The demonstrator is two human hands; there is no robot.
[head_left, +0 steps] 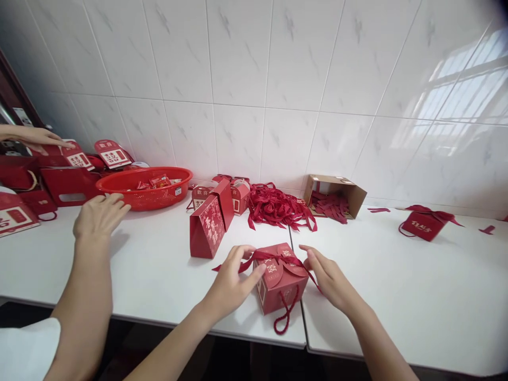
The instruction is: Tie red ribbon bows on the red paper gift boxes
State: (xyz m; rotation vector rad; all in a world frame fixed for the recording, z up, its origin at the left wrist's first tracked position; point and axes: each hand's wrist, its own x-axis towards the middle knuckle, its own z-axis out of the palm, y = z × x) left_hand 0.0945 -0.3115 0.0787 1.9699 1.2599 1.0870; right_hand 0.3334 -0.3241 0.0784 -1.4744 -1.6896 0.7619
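A red gift box with gold lettering stands near the table's front edge, a twisted cord handle hanging down its front. Across its top lies a dark red ribbon, with tails reaching out to both sides. My left hand is at the box's left side, thumb and fingers apart, the thumb at the top edge and the ribbon's left tail passing between them. On the right side, my right hand has its fingers stretched out beside the ribbon's right tail. Whether it touches the ribbon is unclear.
Behind stand red boxes, a heap of ribbons and a cardboard box of ribbon pieces. A tied box sits right. A co-worker's arm reaches toward a red basket; another hand touches boxes far left.
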